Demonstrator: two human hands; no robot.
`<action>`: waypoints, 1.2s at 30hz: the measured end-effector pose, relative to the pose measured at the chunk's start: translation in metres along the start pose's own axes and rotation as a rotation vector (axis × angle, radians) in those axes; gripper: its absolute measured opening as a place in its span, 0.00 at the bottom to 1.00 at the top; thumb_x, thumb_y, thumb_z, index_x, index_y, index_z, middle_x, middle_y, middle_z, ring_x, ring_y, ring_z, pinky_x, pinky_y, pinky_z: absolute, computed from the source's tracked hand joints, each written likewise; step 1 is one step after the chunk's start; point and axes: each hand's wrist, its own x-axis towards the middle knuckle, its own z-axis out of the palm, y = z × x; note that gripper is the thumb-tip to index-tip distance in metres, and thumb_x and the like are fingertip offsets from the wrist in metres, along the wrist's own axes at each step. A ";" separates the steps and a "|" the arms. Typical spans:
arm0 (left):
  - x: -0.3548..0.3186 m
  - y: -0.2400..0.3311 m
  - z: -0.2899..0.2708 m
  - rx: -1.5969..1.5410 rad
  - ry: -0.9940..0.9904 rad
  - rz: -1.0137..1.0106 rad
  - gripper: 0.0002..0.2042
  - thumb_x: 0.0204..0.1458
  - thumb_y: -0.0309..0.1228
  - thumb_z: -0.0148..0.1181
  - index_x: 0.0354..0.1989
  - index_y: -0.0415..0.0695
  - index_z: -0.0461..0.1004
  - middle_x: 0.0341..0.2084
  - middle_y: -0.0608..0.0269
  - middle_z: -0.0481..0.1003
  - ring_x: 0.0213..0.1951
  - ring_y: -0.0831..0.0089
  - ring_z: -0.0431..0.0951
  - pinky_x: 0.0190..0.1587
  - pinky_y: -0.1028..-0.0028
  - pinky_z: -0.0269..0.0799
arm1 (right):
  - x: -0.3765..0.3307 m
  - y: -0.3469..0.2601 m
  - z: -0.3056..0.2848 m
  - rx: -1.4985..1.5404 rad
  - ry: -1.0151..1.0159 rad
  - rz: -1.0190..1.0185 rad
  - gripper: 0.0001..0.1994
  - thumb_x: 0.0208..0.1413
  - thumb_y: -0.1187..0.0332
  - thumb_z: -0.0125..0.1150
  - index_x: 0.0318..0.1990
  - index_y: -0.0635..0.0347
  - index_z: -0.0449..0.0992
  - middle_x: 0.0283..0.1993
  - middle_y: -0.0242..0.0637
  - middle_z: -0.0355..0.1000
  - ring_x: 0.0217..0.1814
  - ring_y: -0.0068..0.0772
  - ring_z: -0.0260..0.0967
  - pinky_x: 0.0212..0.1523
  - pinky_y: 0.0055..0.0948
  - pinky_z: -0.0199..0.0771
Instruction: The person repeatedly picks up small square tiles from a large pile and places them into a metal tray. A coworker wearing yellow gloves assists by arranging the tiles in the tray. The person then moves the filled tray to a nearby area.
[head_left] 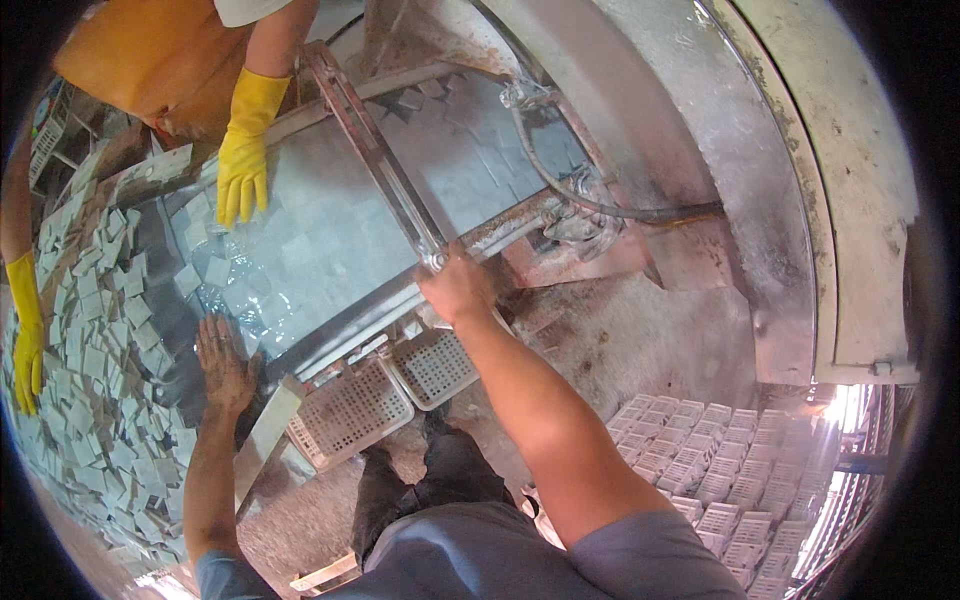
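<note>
My right hand (pixel 455 285) is closed on the near end of a narrow metal crossbar (pixel 370 145). The bar spans a wet, pale machine bed (pixel 330 220) where flat square tiles lie under a film of water. At the bed's left end, my left hand (pixel 222 362) rests with its fingers spread on a dark sheet (pixel 180 330), holding nothing. A co-worker's yellow-gloved hand (pixel 243 180) reaches over the tiles on the far side. Another yellow glove (pixel 27 345) is at the far left.
A heap of loose square tiles (pixel 95 370) covers the left side. Perforated plastic baskets (pixel 350 410) stand below the bed's near edge. Many stacked white crates (pixel 710 450) fill the lower right. A hose (pixel 620 212) runs to a large metal housing (pixel 690 90).
</note>
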 end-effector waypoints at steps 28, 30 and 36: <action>0.150 0.182 -0.039 -0.059 -0.125 -0.034 0.48 0.59 0.60 0.56 0.79 0.41 0.48 0.78 0.37 0.42 0.80 0.47 0.38 0.79 0.47 0.29 | 0.131 0.047 0.002 0.467 0.386 -0.517 0.24 0.66 0.63 0.59 0.67 0.59 0.70 0.67 0.50 0.71 0.70 0.53 0.66 0.69 0.47 0.65; 0.151 0.181 -0.033 -0.065 -0.099 -0.015 0.48 0.59 0.61 0.57 0.79 0.42 0.48 0.78 0.38 0.42 0.80 0.47 0.38 0.79 0.47 0.28 | 0.228 0.028 -0.002 0.294 0.484 -0.627 0.21 0.66 0.66 0.58 0.65 0.58 0.73 0.67 0.51 0.70 0.70 0.57 0.65 0.70 0.47 0.65; 0.155 0.181 -0.027 -0.090 -0.123 -0.034 0.49 0.55 0.62 0.59 0.78 0.45 0.49 0.78 0.38 0.43 0.80 0.46 0.39 0.79 0.46 0.29 | 0.387 -0.042 -0.032 -0.334 0.282 -0.954 0.28 0.69 0.55 0.51 0.75 0.49 0.62 0.79 0.41 0.57 0.80 0.52 0.52 0.79 0.52 0.50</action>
